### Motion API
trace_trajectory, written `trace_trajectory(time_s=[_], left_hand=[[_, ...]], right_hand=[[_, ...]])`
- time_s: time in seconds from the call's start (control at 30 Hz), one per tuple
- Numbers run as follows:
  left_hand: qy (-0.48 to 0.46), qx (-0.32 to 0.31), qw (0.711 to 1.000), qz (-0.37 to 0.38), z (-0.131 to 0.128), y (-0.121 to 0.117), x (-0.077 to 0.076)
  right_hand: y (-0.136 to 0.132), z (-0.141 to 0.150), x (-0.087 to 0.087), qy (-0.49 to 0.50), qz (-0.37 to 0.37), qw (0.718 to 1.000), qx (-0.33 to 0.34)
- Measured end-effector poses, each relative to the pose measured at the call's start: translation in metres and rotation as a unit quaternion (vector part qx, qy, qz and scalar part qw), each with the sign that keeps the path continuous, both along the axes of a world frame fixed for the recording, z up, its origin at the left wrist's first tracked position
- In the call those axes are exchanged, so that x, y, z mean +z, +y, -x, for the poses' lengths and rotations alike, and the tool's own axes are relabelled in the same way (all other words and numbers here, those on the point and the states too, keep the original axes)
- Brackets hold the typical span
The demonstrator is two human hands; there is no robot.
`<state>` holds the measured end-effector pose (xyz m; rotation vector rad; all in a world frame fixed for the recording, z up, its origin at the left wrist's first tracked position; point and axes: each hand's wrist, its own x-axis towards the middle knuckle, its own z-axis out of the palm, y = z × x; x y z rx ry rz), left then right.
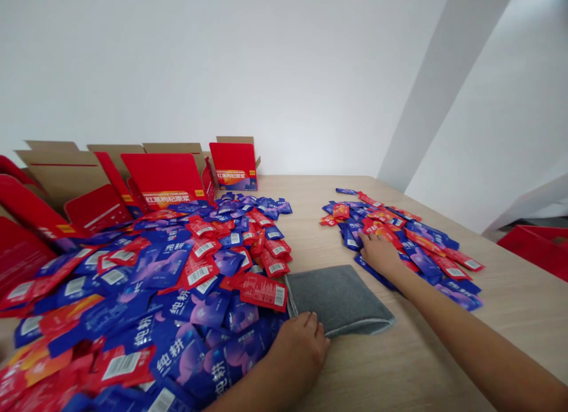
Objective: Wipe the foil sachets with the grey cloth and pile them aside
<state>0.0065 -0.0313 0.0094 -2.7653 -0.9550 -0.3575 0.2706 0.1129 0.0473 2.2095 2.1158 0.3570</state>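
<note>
My left hand (300,347) rests at the near left corner of a folded grey cloth (337,296), beside the large heap of sachets (173,305). Its fingers are curled together, and whatever they may hold is hidden beneath them. Across the cloth, my right hand (378,255) reaches onto the smaller pile of sachets (419,252). Its fingers are stretched out and touch the pile's left side, with no sachet seen lifted in them. The sachets in both piles are flat, blue-purple or red-orange, many showing white barcode labels.
Open red cartons (162,178) with raised brown flaps line the back left, behind the large heap. One smaller red carton (234,163) stands at their right end. The wooden table (306,205) runs toward a white wall (284,74). A red container (536,246) is beyond the right edge.
</note>
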Motion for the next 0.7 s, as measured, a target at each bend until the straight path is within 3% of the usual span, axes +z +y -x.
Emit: trace_trajectory(time_s=[0.2,0.33,0.43,0.57,0.7], left_hand=[[-0.005,-0.006,1.000,0.009,0.002,0.001,-0.005],[0.010,-0.004,1.000,0.024,0.002,0.000,-0.003],[0.020,-0.012,0.999,0.025,0.002,-0.001,0.001],[0.018,-0.012,1.000,0.008,0.000,-0.002,0.003],[0.009,-0.005,1.000,0.008,-0.001,-0.001,0.005]], right_hand=[[0.020,-0.007,0.008,0.003,0.010,1.000,-0.030],[0.029,-0.011,0.026,0.039,0.010,0.995,-0.088],[0.022,-0.007,0.041,0.074,-0.035,0.992,-0.096],[-0.024,0.018,0.053,0.079,-0.084,0.993,0.011],[-0.083,0.058,0.043,0.051,-0.076,0.974,0.206]])
